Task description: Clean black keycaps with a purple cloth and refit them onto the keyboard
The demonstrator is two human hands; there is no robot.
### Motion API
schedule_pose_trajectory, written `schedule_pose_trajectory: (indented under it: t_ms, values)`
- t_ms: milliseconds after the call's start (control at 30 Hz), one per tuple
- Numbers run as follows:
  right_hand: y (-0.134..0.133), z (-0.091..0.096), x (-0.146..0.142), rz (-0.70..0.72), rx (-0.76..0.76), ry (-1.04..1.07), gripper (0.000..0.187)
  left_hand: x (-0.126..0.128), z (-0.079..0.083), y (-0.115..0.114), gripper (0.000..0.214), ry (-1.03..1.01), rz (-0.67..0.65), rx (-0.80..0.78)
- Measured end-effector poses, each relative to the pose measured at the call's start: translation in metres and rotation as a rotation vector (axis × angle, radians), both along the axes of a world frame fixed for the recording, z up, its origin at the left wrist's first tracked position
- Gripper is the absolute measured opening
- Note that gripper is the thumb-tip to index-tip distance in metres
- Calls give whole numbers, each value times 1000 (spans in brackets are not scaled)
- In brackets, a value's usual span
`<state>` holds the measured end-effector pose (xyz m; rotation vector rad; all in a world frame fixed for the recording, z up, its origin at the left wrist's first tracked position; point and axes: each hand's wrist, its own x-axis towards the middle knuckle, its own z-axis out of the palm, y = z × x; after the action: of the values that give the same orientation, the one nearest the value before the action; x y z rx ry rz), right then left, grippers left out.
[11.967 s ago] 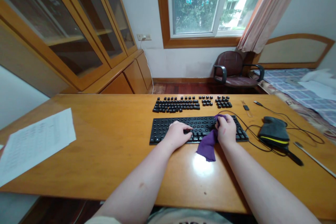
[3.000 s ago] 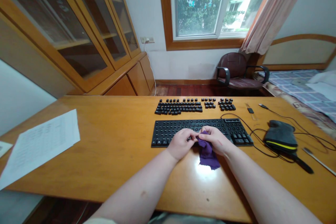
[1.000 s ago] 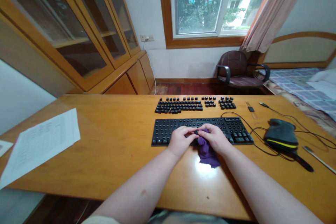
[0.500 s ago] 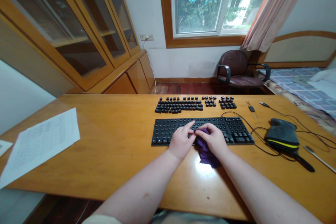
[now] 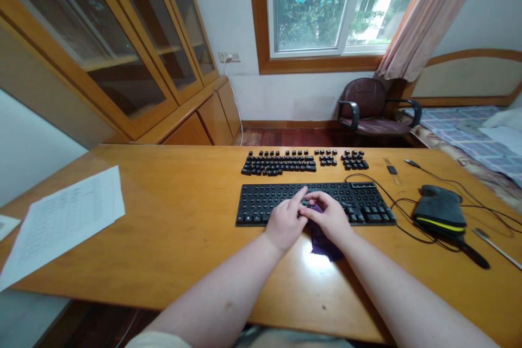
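Over the middle of a black keyboard [image 5: 255, 204], my two hands meet at the fingertips. My left hand [image 5: 286, 220] has its thumb and fingers closed in a pinch on a small dark keycap, mostly hidden between the fingertips, while its index finger points up and forward. A crumpled purple cloth [image 5: 324, 244] hangs from under my right hand [image 5: 331, 217], whose fingers are closed on it. Most of the keyboard shows bare key stems, with several keycaps still on at its lower right and lower left. Loose black keycaps [image 5: 281, 164] lie in rows behind it.
On the right lie a grey pouch with a yellow stripe [image 5: 440, 209], black cables, a small black piece with clear prongs [image 5: 391, 169] and a thin white-handled brush [image 5: 499, 250]. Printed sheets [image 5: 69, 217] rest at the desk's left. A chair [image 5: 367, 106] stands beyond the desk.
My fingertips have drawn closer together, and the dark piece between them is now more hidden. The purple cloth shows less between my hands. The view has shifted slightly.
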<state>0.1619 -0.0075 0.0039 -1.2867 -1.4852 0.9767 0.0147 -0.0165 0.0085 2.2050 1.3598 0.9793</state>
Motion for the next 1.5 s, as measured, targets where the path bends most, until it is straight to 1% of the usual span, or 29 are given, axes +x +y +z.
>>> schedule_pose_trajectory:
  t_ms: [67,133,267,367,467,567,633,667,767,833,900,1000,1133,1267,1400,1500]
  values:
    - [0,2,0,-20,-49,-27,36,-1,-1,0,59,10,-4,15]
    - [0,4,1,-18,-72,-8,36,-1,-2,1,60,1,-1,2]
    - [1,2,4,39,-90,108,36,-1,-1,2,62,-63,14,-58]
    - [3,0,8,71,-100,127,34,0,1,2,61,-118,9,-78]
    - [5,2,9,101,-134,193,37,0,1,3,58,-186,27,-107]
    - [6,4,10,34,-139,261,38,0,-2,5,53,-283,63,-131]
    - [8,4,10,-18,-120,290,35,0,-4,7,51,-352,85,-137]
    - [9,4,11,-18,-114,316,32,1,-4,8,50,-376,97,-140]
    - [11,-1,13,53,-70,443,20,2,-6,10,50,-396,123,-152]
    - [11,-4,13,72,-10,501,14,2,-6,11,50,-387,125,-160]
    - [9,-4,13,45,19,491,16,2,-6,11,50,-375,119,-166]
    - [6,-1,10,29,-27,407,24,1,-6,12,50,-353,112,-173]
    - [3,0,6,46,-67,296,26,-1,-6,11,51,-283,78,-167]
    - [3,-2,4,35,-99,230,30,-3,-5,9,52,-165,57,-81]
    - [1,-1,4,42,-119,121,27,-3,-3,6,53,-74,55,-4]
    - [1,0,6,62,-130,170,28,-3,-3,6,53,-78,57,11]
